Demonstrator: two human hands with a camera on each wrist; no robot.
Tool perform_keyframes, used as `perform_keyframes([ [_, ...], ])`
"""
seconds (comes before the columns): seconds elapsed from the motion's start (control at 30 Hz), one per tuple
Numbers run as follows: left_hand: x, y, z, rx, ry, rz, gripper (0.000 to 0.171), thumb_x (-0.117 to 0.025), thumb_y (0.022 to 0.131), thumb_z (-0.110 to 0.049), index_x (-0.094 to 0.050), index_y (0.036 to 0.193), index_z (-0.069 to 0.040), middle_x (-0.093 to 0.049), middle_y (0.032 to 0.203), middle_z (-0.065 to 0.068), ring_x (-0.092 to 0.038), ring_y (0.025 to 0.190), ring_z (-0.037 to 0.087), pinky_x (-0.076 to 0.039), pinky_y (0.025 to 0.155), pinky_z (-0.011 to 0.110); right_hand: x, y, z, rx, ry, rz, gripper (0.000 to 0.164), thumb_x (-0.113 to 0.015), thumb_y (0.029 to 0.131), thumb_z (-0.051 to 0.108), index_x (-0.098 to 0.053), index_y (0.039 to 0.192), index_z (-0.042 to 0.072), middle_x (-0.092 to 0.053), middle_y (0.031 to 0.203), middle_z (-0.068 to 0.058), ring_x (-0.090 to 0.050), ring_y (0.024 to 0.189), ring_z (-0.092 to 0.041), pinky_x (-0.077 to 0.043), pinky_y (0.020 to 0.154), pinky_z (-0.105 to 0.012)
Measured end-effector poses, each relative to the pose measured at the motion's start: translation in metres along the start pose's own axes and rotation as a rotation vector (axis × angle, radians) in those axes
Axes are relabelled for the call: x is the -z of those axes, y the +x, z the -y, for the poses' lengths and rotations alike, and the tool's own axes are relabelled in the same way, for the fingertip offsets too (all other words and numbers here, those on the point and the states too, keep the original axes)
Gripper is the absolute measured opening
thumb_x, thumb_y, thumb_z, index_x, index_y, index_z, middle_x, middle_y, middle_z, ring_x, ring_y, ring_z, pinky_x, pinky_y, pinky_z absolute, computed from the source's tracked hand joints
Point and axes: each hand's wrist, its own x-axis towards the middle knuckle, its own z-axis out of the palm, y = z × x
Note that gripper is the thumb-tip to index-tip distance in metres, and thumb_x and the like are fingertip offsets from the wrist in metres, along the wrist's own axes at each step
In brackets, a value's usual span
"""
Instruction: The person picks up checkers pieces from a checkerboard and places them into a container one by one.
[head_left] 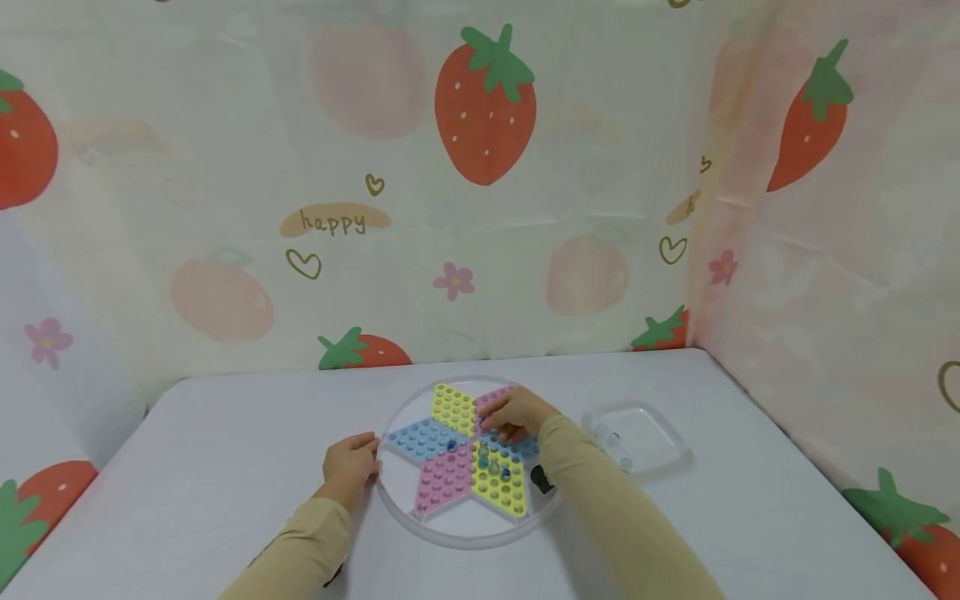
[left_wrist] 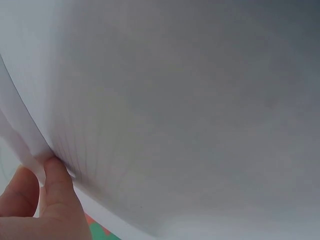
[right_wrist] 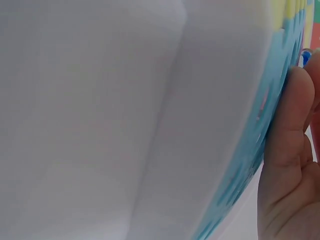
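Observation:
A round Chinese checkers board (head_left: 472, 537) with pink, yellow and blue star points lies on the table. At its left rim, my left hand (head_left: 349, 467) grips the edge, thumb and finger on either side of it in the left wrist view. Over the upper right of the star, my right hand (head_left: 521, 412) bends its fingers down. A blue-swirled marble (right_wrist: 306, 56) shows at its thumb and fingertip in the right wrist view, pinched and partly hidden. Several marbles (head_left: 506, 475) sit in the yellow section nearest me, and a dark blue marble (head_left: 452, 446) in the left blue section.
A clear plastic tray (head_left: 678, 454) with a few clear marbles (head_left: 626, 464) stands right of the board, beside my right forearm. The white-covered table (head_left: 247, 450) meets a strawberry-print curtain (head_left: 480, 250) at the back and another at the right.

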Motion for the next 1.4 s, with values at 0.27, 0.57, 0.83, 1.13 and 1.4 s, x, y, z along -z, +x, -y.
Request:
perform_keyframes([
  [0.27,0.004,-0.003,0.0,-0.001,0.0,-0.006,0.049,-0.051,0.086,0.019,-0.047,0.134,0.014,-0.046,0.137,0.028,-0.049,0.116,0.034,-0.046,0.06,0.018,-0.004,-0.002,0.001,0.021,-0.027,0.004,0.017,-0.074,0.084,0.003,-0.075,0.101,0.004,-0.063,0.065,-0.002,-0.051,0.052,-0.01,-0.048,0.05,-0.024],
  [0.57,0.004,-0.003,0.001,0.006,-0.003,-0.009,0.051,-0.051,0.084,0.021,-0.047,0.134,0.014,-0.046,0.137,0.028,-0.049,0.118,0.033,-0.045,0.06,0.018,-0.004,-0.002,0.0,0.014,-0.002,0.02,0.015,-0.074,0.083,0.002,-0.075,0.099,0.004,-0.064,0.067,-0.003,-0.052,0.053,-0.011,-0.049,0.052,-0.024],
  [0.83,0.001,-0.003,0.0,0.0,-0.03,0.005,0.05,-0.048,0.085,0.021,-0.046,0.135,0.014,-0.045,0.138,0.029,-0.048,0.117,0.033,-0.044,0.06,0.018,0.002,0.0,-0.003,-0.019,0.045,0.023,0.018,-0.075,0.083,0.005,-0.074,0.101,0.005,-0.065,0.069,-0.003,-0.055,0.057,-0.012,-0.049,0.054,-0.025],
  [1.13,0.0,-0.002,-0.002,-0.006,-0.008,-0.012,0.051,-0.048,0.084,0.02,-0.047,0.134,0.014,-0.047,0.137,0.027,-0.05,0.116,0.033,-0.044,0.058,0.017,0.009,-0.007,0.002,-0.05,0.125,0.033,0.021,-0.071,0.088,0.006,-0.071,0.109,0.003,-0.063,0.076,-0.006,-0.057,0.065,-0.016,-0.052,0.061,-0.027],
  [1.4,0.0,-0.004,-0.001,-0.016,-0.019,0.004,0.049,-0.048,0.085,0.019,-0.046,0.134,0.015,-0.045,0.137,0.029,-0.049,0.114,0.034,-0.044,0.059,0.018,0.019,-0.018,0.001,-0.058,0.131,0.02,0.027,-0.071,0.088,0.008,-0.069,0.115,0.003,-0.066,0.089,-0.01,-0.06,0.072,-0.019,-0.054,0.067,-0.03],
])
